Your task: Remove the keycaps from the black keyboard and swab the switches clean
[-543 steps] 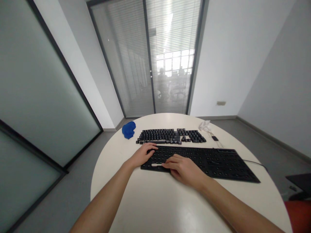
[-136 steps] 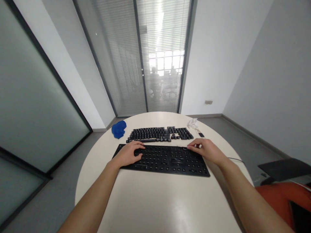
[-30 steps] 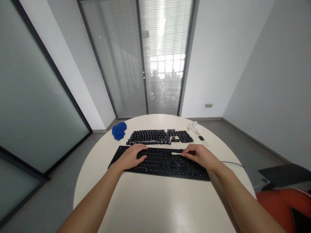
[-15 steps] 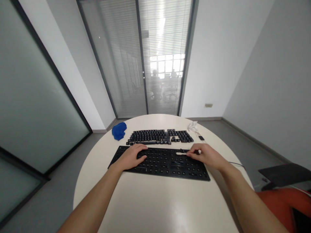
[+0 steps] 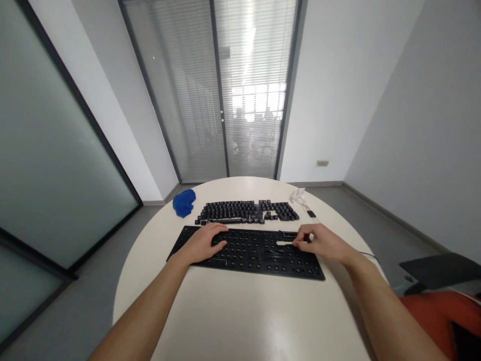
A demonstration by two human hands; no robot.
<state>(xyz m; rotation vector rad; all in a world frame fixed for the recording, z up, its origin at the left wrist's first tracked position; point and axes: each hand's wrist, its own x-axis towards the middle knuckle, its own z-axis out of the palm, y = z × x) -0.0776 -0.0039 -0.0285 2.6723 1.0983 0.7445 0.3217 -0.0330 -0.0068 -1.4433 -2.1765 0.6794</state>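
Note:
A black keyboard base [image 5: 244,250] with its keycaps off lies across the table in front of me. My left hand [image 5: 205,243] rests on its left part, fingers stretched out and thumb apart. Over the right part, my right hand [image 5: 313,241] pinches a cotton swab [image 5: 284,243]. The swab's pale tip points left, low over the key switches; whether it touches them I cannot tell. Beyond the base, the loose black keycaps [image 5: 231,208] are laid out in rows in a keyboard's arrangement, with a long space bar [image 5: 225,221] at the near side.
On the round pale table [image 5: 233,311], a crumpled blue cloth [image 5: 184,203] lies at the far left. A white crumpled tissue [image 5: 298,196] and a small black-ended object [image 5: 311,213] lie at the far right. A cable [image 5: 368,254] runs off the right edge, near an orange chair [image 5: 432,321].
My right hand has shifted slightly right and toward me along with the cotton swab. My left hand and the keyboard base have stayed in place.

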